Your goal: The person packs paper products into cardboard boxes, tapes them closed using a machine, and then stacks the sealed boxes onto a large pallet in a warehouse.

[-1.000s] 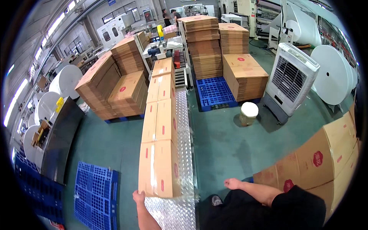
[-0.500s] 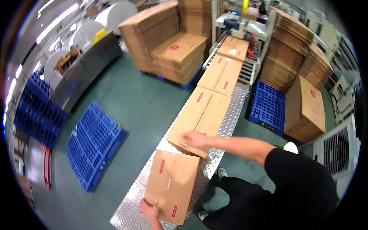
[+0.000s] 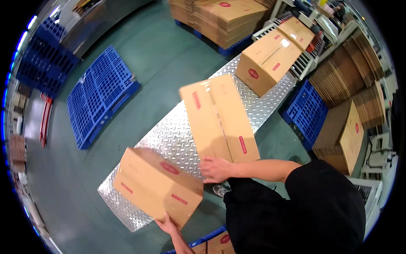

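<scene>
On a diamond-plate metal table stand several sealed cardboard cartons with red printed marks. My left hand grips the lower near edge of the nearest carton, which is tilted and turned so that one side face shows. Its fingers are partly hidden by the carton. My right hand is closed at the near end of the second carton, its fingers curled at the edge. This carton lies askew on the table. Farther up, a third carton rests at the table's far end, apart from the second.
A roller conveyor carries another carton behind. Blue pallets lie on the left floor and beside the table at right. Flattened carton stacks stand at the back, more at right. Cartons sit on a pallet below.
The nearest carton has been turned and tilted up by my left hand. My right hand has drawn the second carton nearer and skewed it, leaving a gap to the third. The view has shifted.
</scene>
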Demonstrator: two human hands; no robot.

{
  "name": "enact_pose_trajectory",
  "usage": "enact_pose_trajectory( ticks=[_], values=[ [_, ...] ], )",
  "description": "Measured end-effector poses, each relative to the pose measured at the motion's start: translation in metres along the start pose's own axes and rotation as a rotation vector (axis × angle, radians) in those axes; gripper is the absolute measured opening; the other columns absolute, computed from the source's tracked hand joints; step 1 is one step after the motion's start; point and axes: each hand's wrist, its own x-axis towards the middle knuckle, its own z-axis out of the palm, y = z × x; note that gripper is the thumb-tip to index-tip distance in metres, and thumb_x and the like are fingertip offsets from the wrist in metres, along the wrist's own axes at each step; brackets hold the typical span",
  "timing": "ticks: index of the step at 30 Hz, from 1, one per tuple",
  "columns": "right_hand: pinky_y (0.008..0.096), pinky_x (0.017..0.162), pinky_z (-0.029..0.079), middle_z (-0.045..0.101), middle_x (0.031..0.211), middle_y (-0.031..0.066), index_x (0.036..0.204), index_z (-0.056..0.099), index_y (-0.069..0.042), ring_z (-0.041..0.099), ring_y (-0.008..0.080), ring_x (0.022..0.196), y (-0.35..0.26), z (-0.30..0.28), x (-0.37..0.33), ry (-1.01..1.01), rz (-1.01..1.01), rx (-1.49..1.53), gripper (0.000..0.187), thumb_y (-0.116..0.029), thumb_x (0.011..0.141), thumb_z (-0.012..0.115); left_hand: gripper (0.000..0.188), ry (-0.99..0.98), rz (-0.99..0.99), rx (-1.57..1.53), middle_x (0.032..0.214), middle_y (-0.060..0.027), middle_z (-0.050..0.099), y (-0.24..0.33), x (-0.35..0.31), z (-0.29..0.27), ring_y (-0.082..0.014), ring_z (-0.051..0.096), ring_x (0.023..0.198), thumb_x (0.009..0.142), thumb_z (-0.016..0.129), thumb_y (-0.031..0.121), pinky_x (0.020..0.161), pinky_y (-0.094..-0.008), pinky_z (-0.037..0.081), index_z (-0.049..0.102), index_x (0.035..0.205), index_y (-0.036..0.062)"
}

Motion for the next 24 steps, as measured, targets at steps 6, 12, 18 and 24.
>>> enact_pose_trajectory(
  ticks=[6,12,18,24],
  values=[
    [0.0436,0.106,0.036,0.048,0.135,0.0222,0.134,0.047,-0.004,0.042,0.0366,0.129,0.033,-0.034,-0.027,0.237,0.539,-0.246,0.059,-0.033,0.085,0.062,0.076,-0.018,0.096,0.368,0.138,-0.0178,0.048,0.025,0.015,0.034,-0.0254,0.049,0.122,0.081,0.075,0.012,0.104,-0.0361,0.039,0.034,0.144,-0.0038],
    [0.0456,0.091,0.048,0.065,0.105,0.0283,0.138,0.041,0.002,0.061,0.0441,0.102,0.086,-0.059,-0.057,0.125,1.186,0.210,0.074,-0.054,0.090,0.054,0.095,0.126,0.755,1.162,0.152,-0.0253,0.028,0.017,0.007,0.059,-0.0432,0.027,0.138,0.076,0.076,0.042,0.113,-0.0549,0.020,0.030,0.146,-0.0023],
    [0.0481,0.089,0.048,0.064,0.105,0.0289,0.121,0.051,0.004,0.061,0.0447,0.101,0.101,-0.057,-0.035,0.156,1.087,0.371,0.065,-0.054,0.091,0.053,0.109,-0.669,0.967,1.448,0.152,-0.0268,0.026,0.060,-0.066,0.182,-0.0468,0.021,0.140,0.061,0.079,0.057,0.109,-0.0680,0.015,0.035,0.142,-0.0011],
    [0.0492,0.092,0.047,0.055,0.118,0.0307,0.125,0.046,0.005,0.057,0.0458,0.108,0.116,-0.046,-0.026,0.098,0.988,0.442,0.066,-0.050,0.091,0.055,0.109,-0.696,0.886,1.713,0.151,-0.0369,0.015,0.036,-0.068,0.176,-0.0560,0.011,0.140,0.073,0.063,0.067,0.105,-0.0756,0.007,0.029,0.141,-0.0112]
  ],
)
